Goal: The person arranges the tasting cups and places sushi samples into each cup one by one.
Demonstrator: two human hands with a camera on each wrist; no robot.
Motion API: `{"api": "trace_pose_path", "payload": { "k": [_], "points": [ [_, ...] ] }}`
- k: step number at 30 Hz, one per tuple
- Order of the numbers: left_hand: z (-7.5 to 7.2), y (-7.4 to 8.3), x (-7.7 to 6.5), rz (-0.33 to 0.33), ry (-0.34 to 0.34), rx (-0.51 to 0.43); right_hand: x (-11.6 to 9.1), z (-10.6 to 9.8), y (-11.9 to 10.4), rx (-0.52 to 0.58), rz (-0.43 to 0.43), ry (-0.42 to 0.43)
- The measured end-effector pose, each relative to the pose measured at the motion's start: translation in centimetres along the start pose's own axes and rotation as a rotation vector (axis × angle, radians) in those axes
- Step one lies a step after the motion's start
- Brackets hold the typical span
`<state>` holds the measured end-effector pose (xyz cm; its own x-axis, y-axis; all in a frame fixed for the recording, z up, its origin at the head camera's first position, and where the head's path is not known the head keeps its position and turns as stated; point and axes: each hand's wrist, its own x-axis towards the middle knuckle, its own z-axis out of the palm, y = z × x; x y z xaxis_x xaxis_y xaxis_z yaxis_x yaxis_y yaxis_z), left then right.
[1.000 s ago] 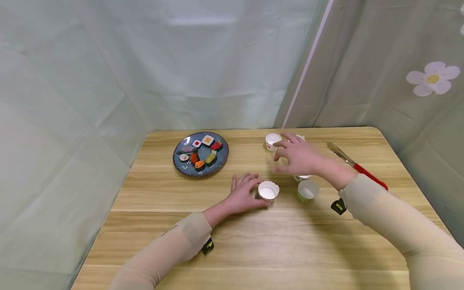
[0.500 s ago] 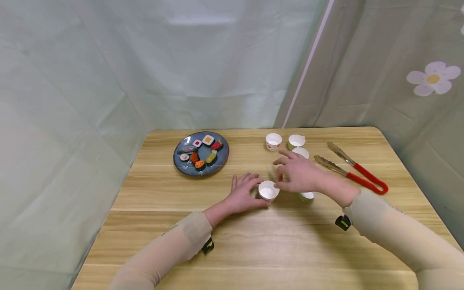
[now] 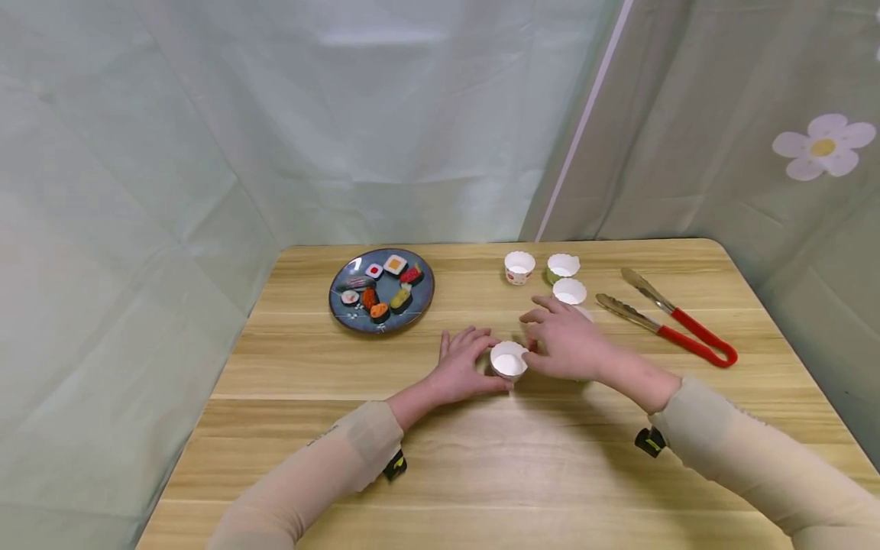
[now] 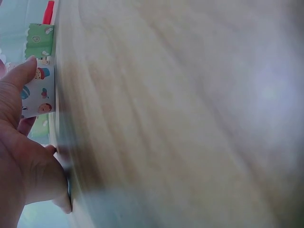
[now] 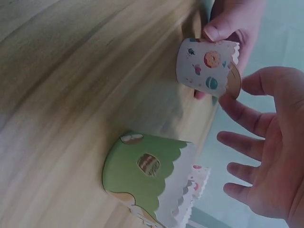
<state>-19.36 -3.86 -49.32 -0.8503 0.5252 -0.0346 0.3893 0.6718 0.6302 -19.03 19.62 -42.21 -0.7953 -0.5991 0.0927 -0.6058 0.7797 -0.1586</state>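
Note:
My left hand [image 3: 462,374] rests on the table and grips a white patterned paper baking cup [image 3: 509,359], thumb on the near side and fingers on the far side. The cup stands upright. My right hand [image 3: 567,344] reaches to its right rim. In the right wrist view, thumb and forefinger pinch a tan-coloured edge at the rim of the patterned cup [image 5: 202,64], while the other fingers spread apart. Close under the right hand stands a green paper cup [image 5: 147,166], mostly hidden from the head view.
More paper cups stand behind the right hand, among them a red-patterned one [image 3: 519,269] and a green one [image 3: 563,267]. Red-handled tongs [image 3: 690,344] lie to the right. A dark blue plate [image 3: 337,309] with several sushi pieces sits at the back left.
My right hand has come from the cups at the back, down and to the left, to the rim of the held cup. The left hand has stayed still on it.

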Motion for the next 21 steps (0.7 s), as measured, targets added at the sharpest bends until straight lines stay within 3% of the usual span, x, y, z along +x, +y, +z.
{"api": "trace_pose_path", "payload": {
  "k": [11, 21],
  "points": [
    [0.11, -0.19, 0.00, 0.011, 0.008, -0.008, 0.35, 0.59, -0.18, 0.015, 0.036, 0.036],
    [-0.21, -0.33, 0.00, 0.025, -0.019, -0.025, 0.69, 0.65, -0.15, -0.008, 0.017, 0.078]
  ]
}}
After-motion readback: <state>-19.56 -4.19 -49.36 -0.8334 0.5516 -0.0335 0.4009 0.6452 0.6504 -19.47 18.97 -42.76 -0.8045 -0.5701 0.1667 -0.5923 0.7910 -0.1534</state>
